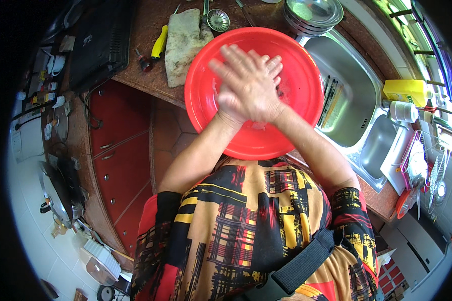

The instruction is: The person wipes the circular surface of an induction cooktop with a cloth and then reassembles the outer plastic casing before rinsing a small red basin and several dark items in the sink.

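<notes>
My right hand (pixel 250 81) lies across my left hand (pixel 274 68) over a red plastic basin (pixel 207 128). The two hands touch and cross, with the right one on top. The right fingers spread toward the upper left and are a little blurred. Only the left fingertips, to the upper right, and the area near the left wrist show clearly; the left palm is hidden. No object is seen in either hand. Pale wet-looking patches and a few small dark specks mark the basin's inside.
Left of the basin lie a stained cloth (pixel 182 45), a yellow-handled screwdriver (pixel 160 41) and a sink strainer (pixel 218 20). Stacked metal bowls (pixel 312 15) stand behind. A steel sink (pixel 346 124) holding long thin items is at the right, beside a yellow bottle (pixel 405 92).
</notes>
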Motion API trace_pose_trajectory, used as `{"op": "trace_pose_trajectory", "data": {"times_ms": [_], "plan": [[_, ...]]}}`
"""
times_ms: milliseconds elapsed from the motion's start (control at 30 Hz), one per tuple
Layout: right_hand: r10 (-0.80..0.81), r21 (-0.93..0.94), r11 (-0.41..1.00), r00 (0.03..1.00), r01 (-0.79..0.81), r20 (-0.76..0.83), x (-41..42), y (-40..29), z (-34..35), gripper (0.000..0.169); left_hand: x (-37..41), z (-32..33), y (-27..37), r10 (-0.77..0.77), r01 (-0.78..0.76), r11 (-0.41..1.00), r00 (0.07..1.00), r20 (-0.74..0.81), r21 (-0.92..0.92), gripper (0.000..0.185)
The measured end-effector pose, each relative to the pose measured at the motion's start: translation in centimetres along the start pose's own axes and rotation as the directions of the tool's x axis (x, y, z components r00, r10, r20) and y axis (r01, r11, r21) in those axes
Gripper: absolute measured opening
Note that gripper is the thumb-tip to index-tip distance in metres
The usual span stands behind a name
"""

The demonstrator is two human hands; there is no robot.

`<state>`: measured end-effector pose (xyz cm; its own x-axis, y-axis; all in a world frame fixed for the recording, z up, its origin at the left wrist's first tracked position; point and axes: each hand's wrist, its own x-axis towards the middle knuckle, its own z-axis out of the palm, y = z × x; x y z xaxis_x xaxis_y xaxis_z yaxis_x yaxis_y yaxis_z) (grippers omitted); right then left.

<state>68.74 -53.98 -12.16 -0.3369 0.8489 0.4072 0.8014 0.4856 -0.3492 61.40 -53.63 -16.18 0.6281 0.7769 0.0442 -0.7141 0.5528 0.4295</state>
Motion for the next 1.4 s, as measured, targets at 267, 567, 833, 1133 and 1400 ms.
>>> {"op": "trace_pose_trajectory", "data": {"times_ms": [267,567,833,1133,1400], "plan": [[0.043,-0.068,0.997,0.993,-0.035,0.113,-0.9,3.5,0.3,0.076,-0.1,2.4,0.2,-0.147,0.085,0.945,0.973,-0.178,-0.314,0.076],[-0.1,-0.014,0.995,0.994,0.101,0.051,0.3,1.3,0.6,0.08,-0.6,0.5,0.7,-0.105,0.101,0.993,0.992,-0.076,-0.062,0.091],[-0.212,0.089,0.975,0.974,0.205,0.078,-0.9,-2.6,-1.4,0.081,0.4,0.4,0.6,-0.066,0.072,0.991,0.996,-0.057,0.114,0.102],[-0.135,0.078,0.989,0.985,0.128,0.105,-2.3,0.0,-0.6,0.091,-0.5,0.7,0.3,-0.056,0.057,0.998,0.998,-0.013,0.028,0.1],[-0.069,-0.067,0.995,0.99,0.077,0.119,-0.3,2.4,-0.6,0.097,-0.9,1.8,0.6,-0.128,0.119,0.973,0.991,-0.032,-0.196,0.091]]}}
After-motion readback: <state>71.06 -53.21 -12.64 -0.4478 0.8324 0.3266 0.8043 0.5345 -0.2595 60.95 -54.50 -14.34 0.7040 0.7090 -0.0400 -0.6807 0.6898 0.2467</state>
